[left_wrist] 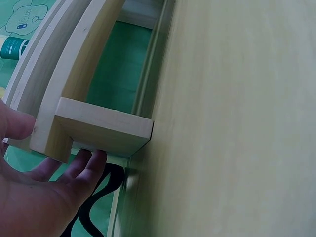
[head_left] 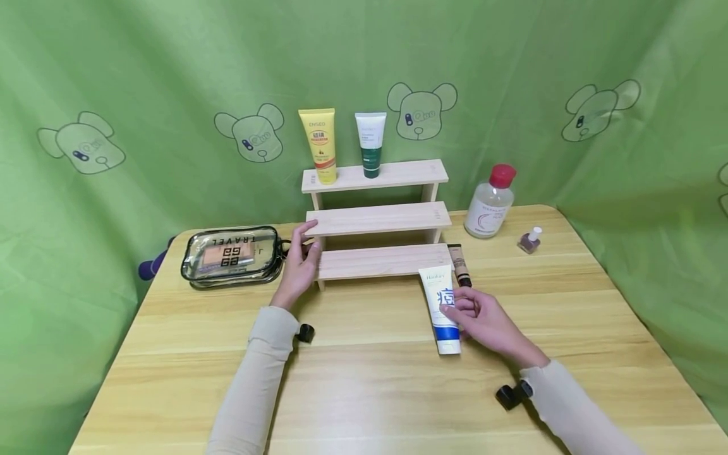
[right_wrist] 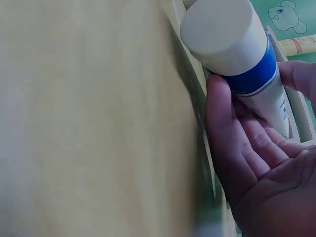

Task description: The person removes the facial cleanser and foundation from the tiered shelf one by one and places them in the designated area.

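In the head view, my right hand (head_left: 483, 319) holds a white squeeze tube (head_left: 436, 297) with a blue band, cap end toward me, at the right front of a three-tier wooden shelf (head_left: 378, 218). The right wrist view shows my thumb on one side of the tube (right_wrist: 256, 74) and the fingers on the other. My left hand (head_left: 298, 265) grips the shelf's left end; in the left wrist view its fingers curl by the shelf's side panel (left_wrist: 106, 126). A yellow tube (head_left: 320, 142) and a white-and-green tube (head_left: 371, 142) stand on the top tier.
Left of the shelf lies a clear travel pouch (head_left: 230, 256) with black trim. A small beige tube (head_left: 459, 264) lies beside the shelf's right end. Farther right stand a red-capped bottle (head_left: 489, 212) and a nail polish bottle (head_left: 529, 241). A green curtain (head_left: 170, 76) hangs behind the table.
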The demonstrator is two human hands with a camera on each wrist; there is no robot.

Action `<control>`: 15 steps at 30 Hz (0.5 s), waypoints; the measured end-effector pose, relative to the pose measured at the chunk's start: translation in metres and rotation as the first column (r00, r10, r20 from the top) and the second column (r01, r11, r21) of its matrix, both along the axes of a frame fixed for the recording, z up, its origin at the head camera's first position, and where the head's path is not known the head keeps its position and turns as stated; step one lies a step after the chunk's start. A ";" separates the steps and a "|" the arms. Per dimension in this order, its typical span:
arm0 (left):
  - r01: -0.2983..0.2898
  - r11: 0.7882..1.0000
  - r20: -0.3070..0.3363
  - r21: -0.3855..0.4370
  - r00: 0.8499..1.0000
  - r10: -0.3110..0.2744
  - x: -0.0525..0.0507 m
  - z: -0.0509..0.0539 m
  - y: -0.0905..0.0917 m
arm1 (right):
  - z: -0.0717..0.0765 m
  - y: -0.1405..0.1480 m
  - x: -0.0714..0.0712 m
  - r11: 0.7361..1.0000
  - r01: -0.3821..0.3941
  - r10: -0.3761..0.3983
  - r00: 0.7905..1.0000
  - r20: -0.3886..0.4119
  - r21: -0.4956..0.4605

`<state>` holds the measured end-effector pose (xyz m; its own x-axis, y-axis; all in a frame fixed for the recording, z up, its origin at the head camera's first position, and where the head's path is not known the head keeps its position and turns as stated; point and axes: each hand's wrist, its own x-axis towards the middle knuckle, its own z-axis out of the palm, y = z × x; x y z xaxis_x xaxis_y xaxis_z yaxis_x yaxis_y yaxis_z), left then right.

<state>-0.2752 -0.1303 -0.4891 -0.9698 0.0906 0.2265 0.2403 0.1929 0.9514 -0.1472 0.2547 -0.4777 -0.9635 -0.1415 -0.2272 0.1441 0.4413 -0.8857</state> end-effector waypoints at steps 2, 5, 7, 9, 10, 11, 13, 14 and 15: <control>0.001 1.000 -0.009 0.001 1.000 -0.001 -0.001 -0.002 -0.001 | -0.001 -0.001 0.002 1.000 0.001 -0.001 1.000 0.002 -0.006; 0.007 1.000 -0.022 0.007 1.000 -0.007 -0.002 -0.004 -0.002 | -0.002 -0.001 0.006 1.000 0.000 0.000 1.000 -0.009 -0.005; 0.010 1.000 -0.027 0.007 1.000 -0.009 -0.001 -0.004 -0.001 | -0.002 0.000 0.007 1.000 -0.003 0.003 1.000 -0.018 0.008; 0.011 1.000 -0.027 0.006 1.000 -0.011 -0.001 -0.003 -0.001 | -0.003 0.001 0.009 1.000 -0.006 0.006 1.000 -0.024 0.026; 0.012 1.000 -0.028 0.005 1.000 -0.012 -0.001 -0.003 -0.001 | -0.002 0.001 0.009 0.999 -0.004 0.005 1.000 -0.020 0.035; 0.012 1.000 -0.026 0.005 1.000 -0.012 0.000 -0.003 -0.001 | -0.002 0.002 0.009 0.999 -0.002 0.003 1.000 -0.013 0.046; 0.009 1.000 -0.025 0.003 1.000 -0.009 0.000 -0.003 -0.001 | -0.001 0.003 0.009 0.997 0.002 -0.001 1.000 -0.004 0.075; 0.009 1.000 -0.024 0.002 1.000 -0.009 0.000 -0.003 -0.001 | 0.000 0.003 0.009 0.996 0.005 -0.005 1.000 0.004 0.090; 0.009 1.000 -0.023 0.005 1.000 -0.009 0.000 -0.003 -0.001 | 0.001 0.003 0.010 0.994 0.009 -0.010 1.000 0.012 0.110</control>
<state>-0.2750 -0.1312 -0.4917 -0.9635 0.0981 0.2489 0.2635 0.1860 0.9466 -0.1376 0.2580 -0.4765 -0.9617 -0.1060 -0.2528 0.1594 0.5341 -0.8303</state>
